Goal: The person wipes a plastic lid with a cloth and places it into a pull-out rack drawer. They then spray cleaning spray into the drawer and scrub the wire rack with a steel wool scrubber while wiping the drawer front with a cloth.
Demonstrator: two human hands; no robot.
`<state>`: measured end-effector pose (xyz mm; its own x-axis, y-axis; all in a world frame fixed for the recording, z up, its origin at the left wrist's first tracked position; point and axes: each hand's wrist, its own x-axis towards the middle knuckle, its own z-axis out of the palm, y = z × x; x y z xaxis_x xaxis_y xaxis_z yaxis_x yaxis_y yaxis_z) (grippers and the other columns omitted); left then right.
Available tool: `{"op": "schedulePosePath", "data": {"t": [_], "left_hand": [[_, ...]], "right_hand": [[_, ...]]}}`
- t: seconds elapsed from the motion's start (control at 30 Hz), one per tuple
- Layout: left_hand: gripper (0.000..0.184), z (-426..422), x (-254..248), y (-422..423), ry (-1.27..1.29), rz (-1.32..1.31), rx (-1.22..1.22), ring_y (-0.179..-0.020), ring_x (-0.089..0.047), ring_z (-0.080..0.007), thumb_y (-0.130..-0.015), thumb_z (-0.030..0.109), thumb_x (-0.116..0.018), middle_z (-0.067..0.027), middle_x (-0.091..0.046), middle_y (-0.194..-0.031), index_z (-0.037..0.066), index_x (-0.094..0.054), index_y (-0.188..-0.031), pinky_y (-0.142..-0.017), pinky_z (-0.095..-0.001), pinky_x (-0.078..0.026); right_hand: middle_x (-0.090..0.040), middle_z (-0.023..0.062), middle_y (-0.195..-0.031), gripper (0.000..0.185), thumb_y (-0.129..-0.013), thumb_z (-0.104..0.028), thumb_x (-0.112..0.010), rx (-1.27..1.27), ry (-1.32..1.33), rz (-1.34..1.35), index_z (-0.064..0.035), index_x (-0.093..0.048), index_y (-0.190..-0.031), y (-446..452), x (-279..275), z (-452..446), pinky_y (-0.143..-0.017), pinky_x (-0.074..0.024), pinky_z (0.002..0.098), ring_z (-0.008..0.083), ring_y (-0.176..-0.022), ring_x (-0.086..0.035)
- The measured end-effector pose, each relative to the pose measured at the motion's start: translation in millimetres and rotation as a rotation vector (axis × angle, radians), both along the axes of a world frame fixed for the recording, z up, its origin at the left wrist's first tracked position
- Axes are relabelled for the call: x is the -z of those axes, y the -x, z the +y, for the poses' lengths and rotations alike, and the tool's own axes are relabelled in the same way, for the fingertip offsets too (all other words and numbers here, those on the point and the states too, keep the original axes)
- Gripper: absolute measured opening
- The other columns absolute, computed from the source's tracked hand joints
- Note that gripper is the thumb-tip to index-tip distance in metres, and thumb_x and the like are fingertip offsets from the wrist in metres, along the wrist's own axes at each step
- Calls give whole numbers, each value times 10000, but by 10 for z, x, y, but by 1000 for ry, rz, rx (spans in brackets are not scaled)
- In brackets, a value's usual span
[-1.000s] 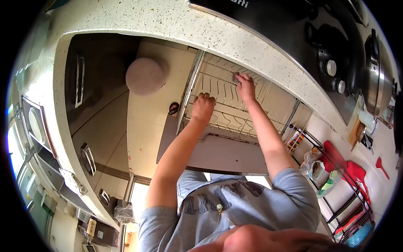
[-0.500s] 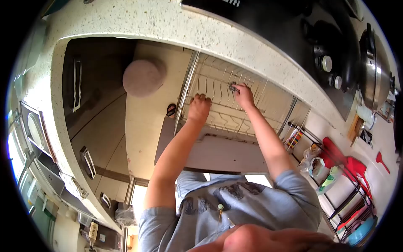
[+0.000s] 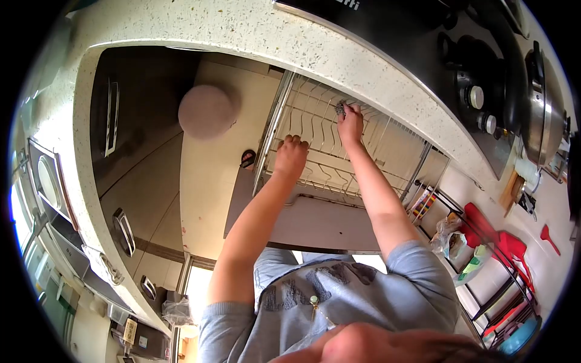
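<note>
A pull-out wire rack (image 3: 318, 152) stands out of the cabinet below the counter, in front of my body. My left hand (image 3: 291, 156) is closed, its fingers curled over a wire at the rack's left side. Farther in, close to the counter edge, my right hand (image 3: 350, 125) pinches a grey metal scouring pad (image 3: 340, 108) against the rack's wires. Part of the pad is covered by my fingers. The drawer's flat front panel (image 3: 327, 225) lies between the rack and my shirt.
Above the rack runs a speckled counter edge (image 3: 242, 33) with a black stove (image 3: 399, 30) on it. A round pale stool (image 3: 207, 112) and a small black object (image 3: 247, 158) are at left. A shelf rack (image 3: 478, 279) with bags and red items stands right.
My right hand has moved the scouring pad farther along the wires toward the counter. My left hand keeps its place on the rack. The view has shifted slightly.
</note>
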<state>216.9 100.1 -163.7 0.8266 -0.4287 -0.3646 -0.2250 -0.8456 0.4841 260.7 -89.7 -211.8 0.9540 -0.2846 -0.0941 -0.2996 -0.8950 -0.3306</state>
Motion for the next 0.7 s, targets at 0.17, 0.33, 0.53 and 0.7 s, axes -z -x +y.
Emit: {"op": "schedulePosePath", "data": {"t": [0.17,0.33,0.53,0.7], "left_hand": [[113,-21,-35,35,-52,-2,18,-912,-505,-223,-744,168,-569,-64,-551,-894,88,-605,-815,-776,-361,-436],[127,-12,4,1,-53,0,38,-924,-498,-227,-746,177,-578,-72,-549,-904,89,-607,-834,-787,-358,-429],[104,-27,89,7,-33,-79,6,-916,-500,-228,-750,166,-563,-72,-549,-890,86,-602,-803,-768,-362,-435],[114,18,15,-13,-26,-15,36,-892,-509,-253,-750,164,-579,-92,-540,-890,76,-576,-822,-761,-361,-456]], "right_hand": [[-525,123,-959,285,-761,-100,-560,-158,-71,318,-41,-581,-1039,296,-144,-100,-737,-450,359,285,-884,-526],[-517,83,-975,342,-746,-119,-578,-17,11,58,-98,-565,-1087,35,4,9,-723,-468,378,290,-849,-521],[-531,52,-981,379,-724,-146,-618,-113,-95,232,-143,-573,-1101,189,-271,-142,-746,-465,341,264,-902,-520],[-539,43,-992,376,-690,-139,-651,-94,53,150,-147,-600,-1063,115,-39,-140,-740,-467,347,243,-913,-522]]}}
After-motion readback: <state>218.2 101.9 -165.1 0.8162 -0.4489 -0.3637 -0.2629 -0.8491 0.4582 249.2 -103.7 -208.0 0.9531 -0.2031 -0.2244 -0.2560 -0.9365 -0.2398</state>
